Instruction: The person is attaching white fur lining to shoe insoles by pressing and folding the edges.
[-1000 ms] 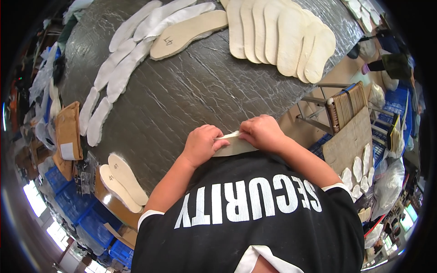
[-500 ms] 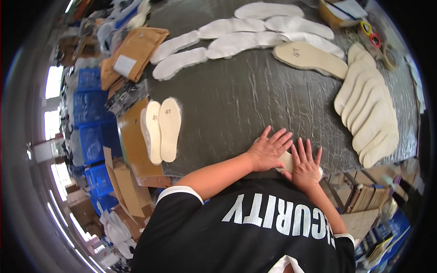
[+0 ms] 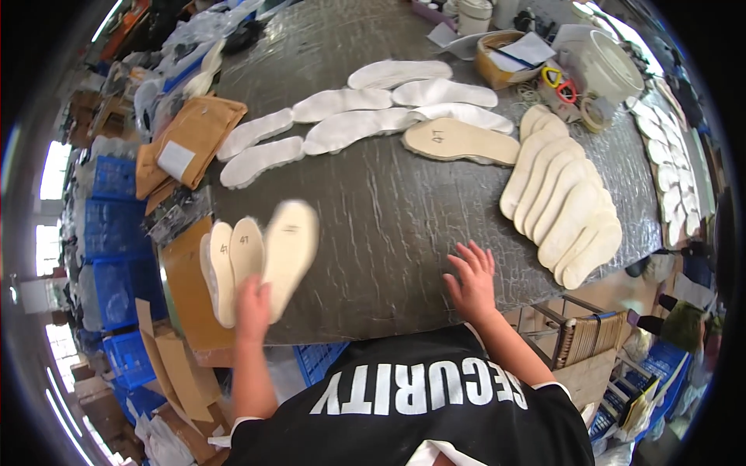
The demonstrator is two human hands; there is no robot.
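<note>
Grips blurred cream insole [image 3: 291, 248] between fingers of left hand [image 3: 253, 311], beside two marked insoles [image 3: 247, 247]. Holds right hand [image 3: 472, 289] over dark table [image 3: 373, 248] with fingers spread wide.

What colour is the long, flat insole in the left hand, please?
The long, flat insole is cream, clearest in the head view.

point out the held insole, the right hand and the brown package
Held insole [image 3: 291, 252]: head view, middle of its face
Right hand [image 3: 473, 289]: head view, its back
Brown package [image 3: 202, 138]: head view, its brown front
</note>
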